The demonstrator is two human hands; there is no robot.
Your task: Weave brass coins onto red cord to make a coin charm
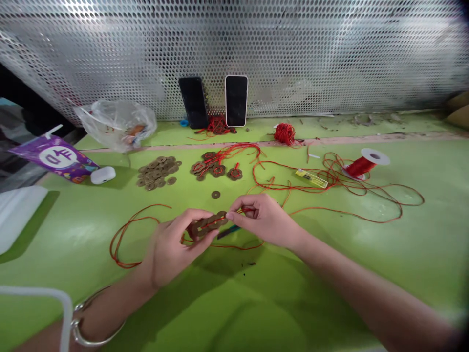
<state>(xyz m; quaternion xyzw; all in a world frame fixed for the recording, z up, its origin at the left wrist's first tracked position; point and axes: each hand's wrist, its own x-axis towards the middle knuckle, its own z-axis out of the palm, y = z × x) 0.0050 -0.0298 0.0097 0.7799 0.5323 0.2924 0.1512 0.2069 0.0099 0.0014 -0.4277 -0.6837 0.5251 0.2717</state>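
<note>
My left hand is closed around a row of overlapping bronze coins with holes in the middle, laced with red cord. The right hand pinches red cord at the right end of that row, its thumb and forefinger pressed together. Under the hands lies a tool with a dark blade and a teal part, partly hidden. Loops of red cord trail on the green table to the left. Just beyond the hands rests a single loose coin.
Behind lie a pile of coins and coins tied with red cord. To the right are a spool of red cord, a yellow-labelled packet and a red cord ball. Two phones lean on the perforated metal panel; a purple bag sits left.
</note>
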